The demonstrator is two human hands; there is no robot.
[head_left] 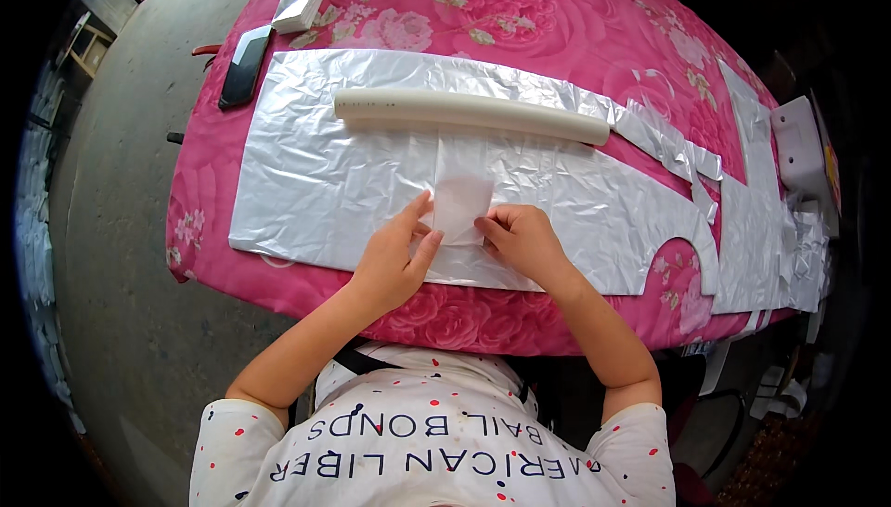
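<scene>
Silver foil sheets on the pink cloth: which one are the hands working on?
The big foil sheet under the white tube; both hands pinch a small translucent piece on it. The other foil pieces lie untouched at right.

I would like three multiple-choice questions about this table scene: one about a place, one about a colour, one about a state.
1. Where does the white tube lie?
A. on the silver sheet
B. on the floor
C. in a hand

2. What colour is the tablecloth?
A. blue
B. pink with flowers
C. plain green

3. What are both hands doing?
A. hanging free
B. pinching a small translucent piece
C. gripping the tube

Answers: 1 A, the tube rests across the sheet; 2 B, rose pattern shows; 3 B, left hand and right hand hold its lower edge.
</scene>
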